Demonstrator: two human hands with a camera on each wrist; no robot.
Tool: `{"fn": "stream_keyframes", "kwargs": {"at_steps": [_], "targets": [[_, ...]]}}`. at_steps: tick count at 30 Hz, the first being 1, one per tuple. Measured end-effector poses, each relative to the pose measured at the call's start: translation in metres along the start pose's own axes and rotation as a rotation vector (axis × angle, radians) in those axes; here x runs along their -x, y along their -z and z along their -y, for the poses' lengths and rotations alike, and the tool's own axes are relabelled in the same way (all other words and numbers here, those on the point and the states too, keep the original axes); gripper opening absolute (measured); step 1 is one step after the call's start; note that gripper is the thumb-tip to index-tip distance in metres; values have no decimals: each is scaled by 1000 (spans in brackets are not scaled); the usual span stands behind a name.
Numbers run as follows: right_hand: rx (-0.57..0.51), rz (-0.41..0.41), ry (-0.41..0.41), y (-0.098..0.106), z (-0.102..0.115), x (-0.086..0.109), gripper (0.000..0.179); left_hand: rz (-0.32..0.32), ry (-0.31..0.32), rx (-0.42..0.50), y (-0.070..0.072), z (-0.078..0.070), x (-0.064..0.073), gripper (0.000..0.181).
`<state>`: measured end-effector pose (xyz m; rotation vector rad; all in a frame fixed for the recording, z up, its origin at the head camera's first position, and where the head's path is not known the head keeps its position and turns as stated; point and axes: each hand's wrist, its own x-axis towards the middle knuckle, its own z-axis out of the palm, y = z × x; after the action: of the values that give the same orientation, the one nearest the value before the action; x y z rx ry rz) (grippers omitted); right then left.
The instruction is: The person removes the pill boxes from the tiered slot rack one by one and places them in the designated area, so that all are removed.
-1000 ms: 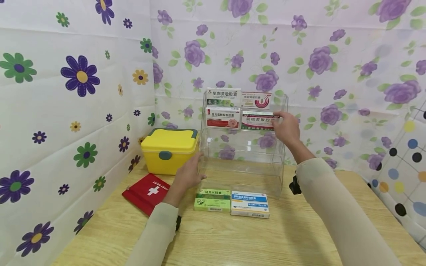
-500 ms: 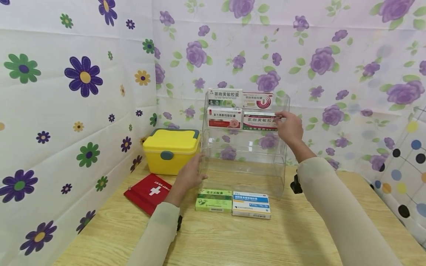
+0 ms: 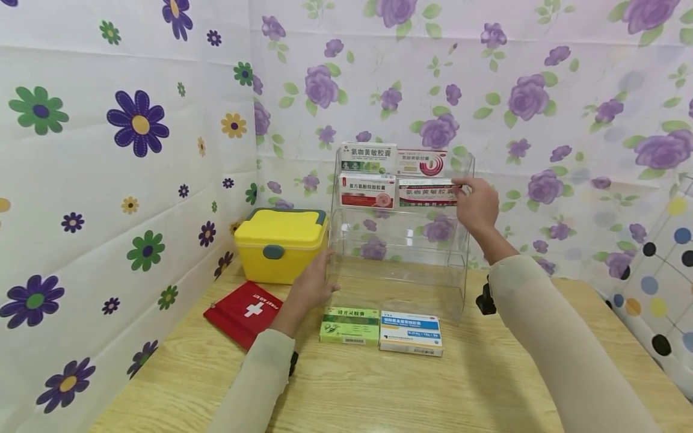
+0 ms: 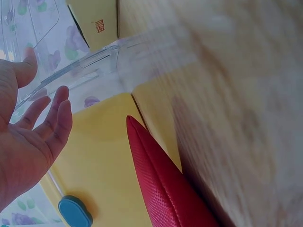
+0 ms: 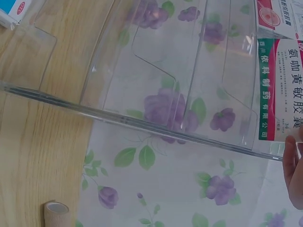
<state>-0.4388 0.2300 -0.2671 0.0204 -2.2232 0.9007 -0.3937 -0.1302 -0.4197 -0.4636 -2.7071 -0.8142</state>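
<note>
My right hand (image 3: 477, 205) pinches the right end of a white, red and green medicine box (image 3: 428, 193) on the second tier of a clear acrylic rack (image 3: 397, 270). In the right wrist view, only fingertips (image 5: 289, 158) show at the box's lower corner. My left hand (image 3: 310, 291) holds nothing; its fingers are spread, close beside the rack's left side. A red-and-white medicine box (image 3: 368, 191) sits left of the pinched one. On the top tier stand a white-and-green box (image 3: 369, 158) and a white box with pink rings (image 3: 422, 162).
A green box (image 3: 349, 325) and a blue-and-white box (image 3: 411, 332) lie before the rack. To the left are a yellow case (image 3: 281, 246) and a red first aid pouch (image 3: 246, 313). A tan roll (image 5: 56, 215) stands near the rack's right side.
The pinched box has shifted slightly back and up, its lower edge now about level with its neighbour's. The left hand stays beside the rack. The head view has turned a little left.
</note>
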Motion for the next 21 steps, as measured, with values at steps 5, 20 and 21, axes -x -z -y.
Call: {"fn": "stream_keyframes", "kwargs": {"at_steps": [5,20,21], "targets": [[-62,-88,71,0,0,-2,19,7,11,6,0,0,0,84],[-224,-240,240,7,1,-3,18,24,55,33,-1,-1,0,84],[-233,-246,249,8,2,-3,18,26,56,36,-1,-1,0,84]]}}
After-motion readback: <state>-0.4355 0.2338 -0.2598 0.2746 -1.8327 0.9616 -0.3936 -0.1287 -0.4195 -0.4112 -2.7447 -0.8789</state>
